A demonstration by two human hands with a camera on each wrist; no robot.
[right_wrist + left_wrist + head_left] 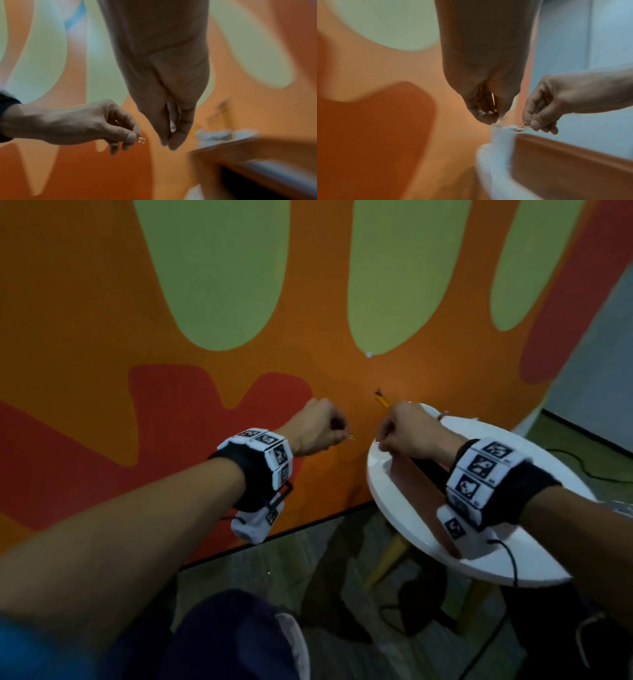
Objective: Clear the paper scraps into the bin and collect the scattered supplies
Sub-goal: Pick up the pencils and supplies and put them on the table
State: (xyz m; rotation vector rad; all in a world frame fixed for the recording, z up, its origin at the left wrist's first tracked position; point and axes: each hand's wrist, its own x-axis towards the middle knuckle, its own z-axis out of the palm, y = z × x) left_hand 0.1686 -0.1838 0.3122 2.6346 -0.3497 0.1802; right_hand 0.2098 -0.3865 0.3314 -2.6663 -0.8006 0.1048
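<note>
A: Where does the head view look from?

B: From above, facing forward and down over both forearms onto the orange worktop point(342, 378) and a white stool point(394, 491) at the right.

A: And the wrist views?

B: Each sits very near, under its own wrist, looking along the palm to the fingertips. The left wrist view faces right and catches the right hand point(556, 108); the right wrist view faces left and catches the left hand point(77, 125). All three share the gap between the hands. Both are blurred.
</note>
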